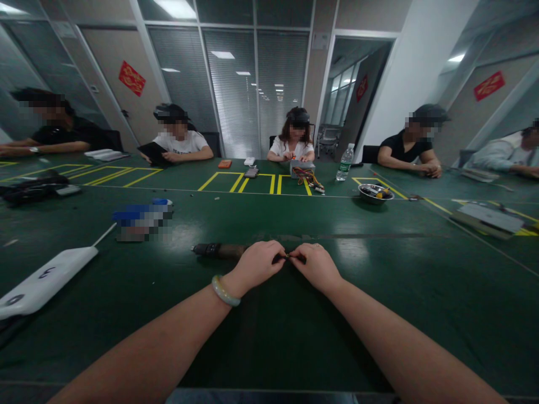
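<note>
My left hand point(255, 266) and my right hand point(316, 266) meet above the green work table point(295, 336), fingertips pinching a small dark part with a glint of metal point(287, 256). The fingers hide most of it, so I cannot tell exactly what it is. Just beyond my left hand, a dark cylindrical tool with a brown body point(219, 251) lies on the table and runs behind the hand. A pale jade bangle point(225, 290) circles my left wrist.
A white flat device with a thin arm point(46, 280) lies at the left. A blurred blue-and-white item point(143, 219) sits beyond it. Farther off are a metal bowl point(374, 193), a water bottle point(345, 163), and a metal box with coloured wires point(302, 168). Several co-workers sit across the table.
</note>
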{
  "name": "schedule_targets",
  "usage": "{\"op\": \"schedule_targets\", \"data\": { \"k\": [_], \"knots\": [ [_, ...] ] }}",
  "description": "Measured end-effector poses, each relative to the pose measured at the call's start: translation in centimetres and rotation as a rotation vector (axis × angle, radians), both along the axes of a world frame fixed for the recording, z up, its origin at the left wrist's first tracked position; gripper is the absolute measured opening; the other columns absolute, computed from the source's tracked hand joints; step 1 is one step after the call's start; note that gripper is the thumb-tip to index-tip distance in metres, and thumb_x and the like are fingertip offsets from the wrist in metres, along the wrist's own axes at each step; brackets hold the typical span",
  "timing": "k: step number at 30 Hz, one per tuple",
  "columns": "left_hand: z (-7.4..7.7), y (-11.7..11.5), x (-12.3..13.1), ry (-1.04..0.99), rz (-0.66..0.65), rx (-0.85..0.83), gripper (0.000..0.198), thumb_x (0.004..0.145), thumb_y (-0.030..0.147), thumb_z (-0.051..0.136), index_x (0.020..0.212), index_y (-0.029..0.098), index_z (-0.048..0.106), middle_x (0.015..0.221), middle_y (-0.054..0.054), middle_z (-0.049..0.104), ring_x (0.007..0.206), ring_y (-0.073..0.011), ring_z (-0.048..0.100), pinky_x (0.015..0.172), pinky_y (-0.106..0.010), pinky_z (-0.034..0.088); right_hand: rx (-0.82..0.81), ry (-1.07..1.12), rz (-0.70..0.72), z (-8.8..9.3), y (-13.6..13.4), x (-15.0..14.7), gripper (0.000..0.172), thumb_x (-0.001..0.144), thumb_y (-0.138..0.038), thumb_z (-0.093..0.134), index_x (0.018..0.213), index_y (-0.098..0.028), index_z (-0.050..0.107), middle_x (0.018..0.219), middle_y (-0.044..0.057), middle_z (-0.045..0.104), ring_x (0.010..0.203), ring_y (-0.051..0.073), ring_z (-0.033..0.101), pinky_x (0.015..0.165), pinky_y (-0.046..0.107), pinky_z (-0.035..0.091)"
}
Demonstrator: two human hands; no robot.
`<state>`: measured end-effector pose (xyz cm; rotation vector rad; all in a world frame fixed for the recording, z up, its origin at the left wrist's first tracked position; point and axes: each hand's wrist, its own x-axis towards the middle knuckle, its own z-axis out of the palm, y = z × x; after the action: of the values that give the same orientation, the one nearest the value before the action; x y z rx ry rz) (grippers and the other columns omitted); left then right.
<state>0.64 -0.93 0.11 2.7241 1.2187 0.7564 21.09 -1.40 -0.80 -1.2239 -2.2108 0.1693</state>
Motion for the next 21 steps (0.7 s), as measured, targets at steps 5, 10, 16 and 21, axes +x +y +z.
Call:
{"op": "schedule_targets", "data": {
  "k": [5,10,16,21],
  "knots": [
    [-0.24,0.24,0.0,-0.001,-0.004,0.002,0.012,0.086,0.024,0.061,0.097,0.021,0.062,0.101,-0.002,0.066,0.096,-0.0187,0.061,0.09,-0.034,0.047,0.007,-0.018,0.015,-0.18,0.05,-0.1,0.005,0.084,-0.016,0.068,0.085,-0.021,0.067,0.086,-0.001,0.067,0.082,0.015,0.06,0.081,0.031,0.038],
    [-0.22,0.26,0.1,0.011,-0.007,0.008,0.012,0.086,0.022,0.061,0.097,0.021,0.062,0.102,-0.001,0.066,0.098,-0.019,0.061,0.092,-0.035,0.046,0.025,-0.037,0.003,-0.39,0.04,-0.35,0.005,0.087,-0.016,0.066,0.087,-0.021,0.066,0.087,-0.001,0.068,0.084,0.015,0.061,0.081,0.031,0.038],
    [0.26,0.0,0.31,-0.004,0.013,-0.023,0.011,0.086,0.021,0.061,0.097,0.022,0.061,0.096,0.0,0.065,0.09,-0.0173,0.061,0.083,-0.032,0.047,0.042,-0.062,0.014,-0.07,-0.03,-0.55,0.005,0.089,-0.016,0.064,0.089,-0.02,0.067,0.088,0.0,0.068,0.086,0.016,0.061,0.083,0.031,0.038],
    [0.47,0.0,0.26,-0.001,-0.007,-0.038,0.008,0.087,0.021,0.06,0.095,0.021,0.062,0.094,-0.001,0.065,0.088,-0.0166,0.06,0.081,-0.03,0.046,0.045,-0.093,0.029,-0.05,0.03,-0.57,0.005,0.09,-0.016,0.064,0.089,-0.019,0.067,0.09,0.0,0.068,0.088,0.016,0.061,0.085,0.032,0.037]
  ]
}}
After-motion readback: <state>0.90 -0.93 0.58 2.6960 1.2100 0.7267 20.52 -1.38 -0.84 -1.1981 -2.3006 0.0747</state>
